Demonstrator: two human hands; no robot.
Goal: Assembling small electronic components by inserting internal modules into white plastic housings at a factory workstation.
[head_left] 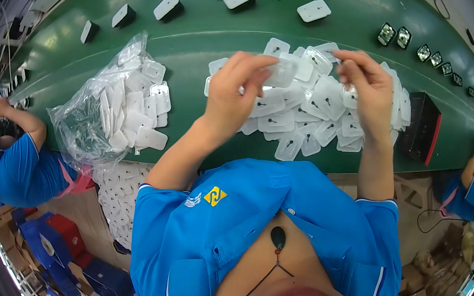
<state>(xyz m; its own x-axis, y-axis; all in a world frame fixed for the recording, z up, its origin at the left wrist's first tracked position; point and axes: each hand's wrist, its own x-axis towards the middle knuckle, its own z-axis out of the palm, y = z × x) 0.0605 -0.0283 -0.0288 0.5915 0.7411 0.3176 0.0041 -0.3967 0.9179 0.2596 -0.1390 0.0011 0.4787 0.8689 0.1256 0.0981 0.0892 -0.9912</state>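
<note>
My left hand (234,91) pinches a translucent white plastic cover (283,73) between thumb and fingers, above the left part of a heap. My right hand (370,88) is raised over the heap's right part, its fingers curled in a pinch; whatever they may hold is too blurred to make out. Beneath both hands lies the heap of white rounded plastic covers (326,97), many bearing a small dark mark or part in the middle. They overlap at many angles on the green work surface (190,136).
At left, a clear plastic bag (82,121) spills more white covers (135,104). White-topped units (313,11) and small dark-framed units (386,34) stand along the far side. A black box with a red edge (422,127) sits at right. Co-workers in blue (36,172) flank me.
</note>
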